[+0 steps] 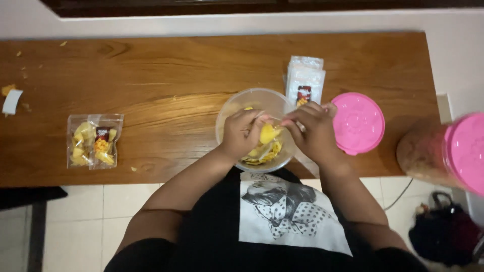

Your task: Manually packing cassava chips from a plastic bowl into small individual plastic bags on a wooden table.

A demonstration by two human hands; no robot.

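Observation:
A clear round container (237,103) of yellow chips stands on the wooden table (166,75) in front of me. My left hand (243,132) is over the container, fingers pinched on a yellow chip (269,134). My right hand (314,131) is at the container's right rim and grips a clear plastic bag (307,163), whose mouth is next to the chip. Beyond my right hand lies a stack of empty clear bags (305,78) with a small dark label.
Two filled clear bags of chips (94,140) lie at the left. A pink lid (358,122) rests right of the container. A jar with a pink lid (443,151) stands at the far right. Crumbs and a white scrap (11,101) lie at the left edge.

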